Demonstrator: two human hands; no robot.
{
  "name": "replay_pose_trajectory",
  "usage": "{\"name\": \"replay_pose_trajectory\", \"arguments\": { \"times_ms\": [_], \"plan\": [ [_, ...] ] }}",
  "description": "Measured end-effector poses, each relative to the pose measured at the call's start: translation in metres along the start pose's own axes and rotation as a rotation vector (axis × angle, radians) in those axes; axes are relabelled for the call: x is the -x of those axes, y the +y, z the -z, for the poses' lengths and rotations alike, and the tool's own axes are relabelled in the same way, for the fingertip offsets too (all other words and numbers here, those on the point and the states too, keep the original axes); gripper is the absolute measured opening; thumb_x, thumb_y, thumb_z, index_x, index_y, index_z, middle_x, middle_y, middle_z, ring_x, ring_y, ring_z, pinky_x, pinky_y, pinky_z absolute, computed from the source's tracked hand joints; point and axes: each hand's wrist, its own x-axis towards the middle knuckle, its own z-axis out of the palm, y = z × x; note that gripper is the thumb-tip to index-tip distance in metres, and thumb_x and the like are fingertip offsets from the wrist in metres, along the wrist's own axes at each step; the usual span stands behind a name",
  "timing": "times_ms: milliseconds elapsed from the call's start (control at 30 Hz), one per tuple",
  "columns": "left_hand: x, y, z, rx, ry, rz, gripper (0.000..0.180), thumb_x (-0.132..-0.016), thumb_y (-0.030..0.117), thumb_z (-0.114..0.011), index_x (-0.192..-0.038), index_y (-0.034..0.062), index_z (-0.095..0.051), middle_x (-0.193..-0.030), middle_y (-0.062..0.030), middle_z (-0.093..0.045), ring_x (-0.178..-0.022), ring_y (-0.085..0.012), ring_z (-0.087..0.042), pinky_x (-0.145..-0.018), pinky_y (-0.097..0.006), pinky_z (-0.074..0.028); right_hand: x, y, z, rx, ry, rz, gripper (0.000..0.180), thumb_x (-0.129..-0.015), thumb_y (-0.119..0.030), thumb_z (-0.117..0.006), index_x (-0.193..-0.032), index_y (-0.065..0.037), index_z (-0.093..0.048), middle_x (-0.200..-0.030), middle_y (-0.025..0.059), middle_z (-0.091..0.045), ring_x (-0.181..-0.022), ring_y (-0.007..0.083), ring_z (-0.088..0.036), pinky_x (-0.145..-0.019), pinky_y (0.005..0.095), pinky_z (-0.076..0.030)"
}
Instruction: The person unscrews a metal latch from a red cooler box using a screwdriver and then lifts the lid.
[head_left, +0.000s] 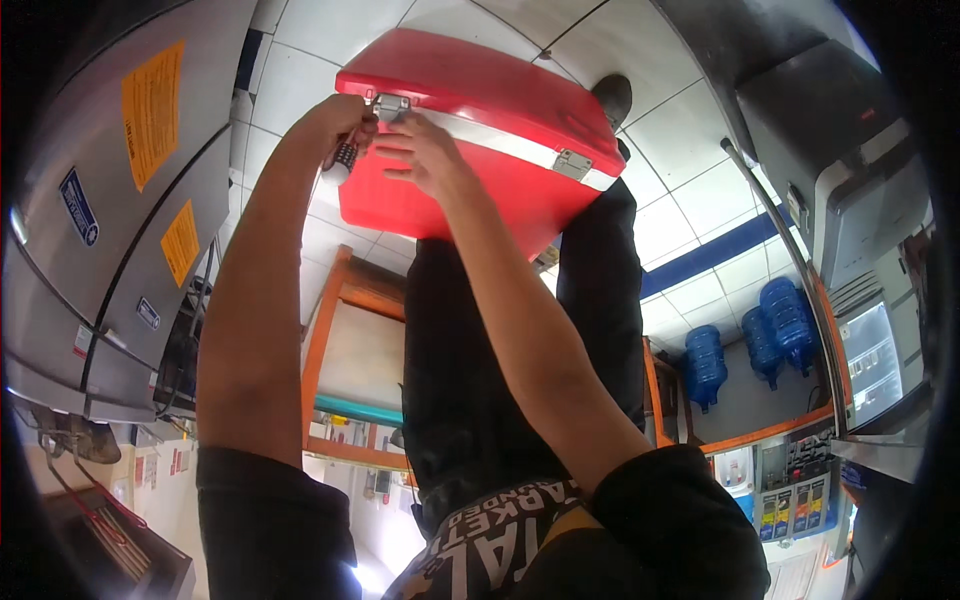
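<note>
A red cooler box point(380, 203) with a silver band and a red lid point(470, 68) stands in front of my legs. At its left end, my left hand point(338, 122) is closed around a short thing with a dark ridged surface and a pale rounded end point(340, 165); its kind is unclear. This hand is right beside the metal latch point(391, 106). My right hand point(425, 155) is just below that latch, fingers spread toward the left hand. Whether its fingertips touch the latch is hard to see. A second latch point(573, 163) sits farther right on the band.
A grey metal appliance point(60, 140) with orange labels rises at left. Wooden frames point(325, 345) stand beside my legs. Several blue water bottles point(706, 365) are at right, below a dark and grey machine point(840, 150). A shoe point(613, 100) shows beyond the cooler box on white tiles.
</note>
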Motion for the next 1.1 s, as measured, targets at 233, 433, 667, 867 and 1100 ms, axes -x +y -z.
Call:
{"name": "replay_pose_trajectory", "arguments": {
  "times_ms": [233, 433, 667, 867, 1100],
  "plan": [
    [-0.031, -0.008, -0.032, -1.075, 0.257, -0.376, 0.024, -0.086, 0.01, -0.049, -0.074, -0.0037, -0.065, -0.077, -0.0217, -0.069, -0.071, -0.03, -0.071, -0.06, -0.042, -0.057, 0.035, 0.002, 0.07, 0.09, 0.128, 0.045, 0.055, -0.104, -0.041, -0.039, -0.141, -0.002, -0.045, -0.132, 0.0178, -0.059, -0.124, 0.0305, -0.055, -0.104, 0.0497, -0.043],
    [-0.06, -0.037, -0.01, -1.837, 0.326, -0.921, 0.025, -0.089, 0.018, -0.053, -0.086, -0.0009, -0.068, -0.085, -0.023, -0.07, -0.076, -0.0331, -0.072, -0.062, -0.043, -0.058, 0.044, -0.013, 0.144, 0.377, 0.513, 0.492, 0.035, -0.099, -0.03, -0.049, -0.109, -0.001, -0.066, -0.098, 0.015, -0.072, -0.088, 0.0286, -0.07, -0.08, 0.0409, -0.055],
    [-0.061, -0.023, 0.054, -0.477, 0.646, -0.433, 0.052, -0.094, 0.048, -0.059, -0.075, -0.0001, -0.058, -0.057, -0.0065, -0.052, -0.042, -0.02, -0.053, -0.041, -0.037, -0.046, 0.04, -0.139, 0.326, 1.319, 1.213, 0.533, 0.041, -0.088, -0.038, -0.059, -0.105, -0.004, -0.073, -0.089, 0.0197, -0.073, -0.089, 0.0345, -0.07, -0.084, 0.0412, -0.053],
    [-0.155, 0.019, 0.108, -0.361, 0.302, -0.198, 0.075, -0.085, 0.065, -0.06, -0.117, -0.0025, -0.065, -0.098, -0.0165, -0.068, -0.052, -0.0161, -0.057, -0.044, -0.032, -0.047, -0.002, -0.163, 0.333, 0.441, 0.436, -0.039, 0.055, -0.102, -0.042, -0.046, -0.138, 0.0, -0.048, -0.113, 0.0147, -0.07, -0.095, 0.0247, -0.07, -0.09, 0.0388, -0.056],
    [-0.2, 0.027, 0.068, -0.372, 0.056, -0.367, 0.074, -0.086, 0.058, -0.062, -0.124, -0.0051, -0.062, -0.104, -0.0209, -0.071, -0.076, -0.0239, -0.072, -0.065, -0.036, -0.059, -0.015, -0.152, 0.326, 0.65, 0.619, -0.08, 0.047, -0.103, -0.038, -0.048, -0.123, 0.002, -0.06, -0.112, 0.0151, -0.069, -0.092, 0.0221, -0.07, -0.086, 0.036, -0.058]
  ]
}}
